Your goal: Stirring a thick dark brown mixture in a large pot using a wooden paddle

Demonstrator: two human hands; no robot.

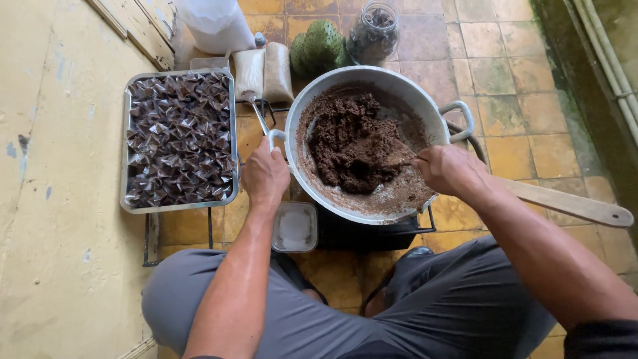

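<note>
Left hand [264, 174] is clamped on the near handle of the big metal pan [425, 110], sitting on a burner stand on the tiled floor. Right hand [446, 167] grips a long wooden paddle [571, 205] dug into the brown paste [352, 146]. Looks thick, sticky and heavy, so I'd brace by the handles.

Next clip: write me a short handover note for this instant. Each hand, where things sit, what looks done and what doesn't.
Left hand grips the pan's near handle.
Right hand holds a wooden paddle, blade in the brown mass.
Big metal pan sits on a dark stand.
Tray at left is full of wrapped pieces.
Small white tub sits below the pan.
Mass lumpy, unwrapped.
</note>
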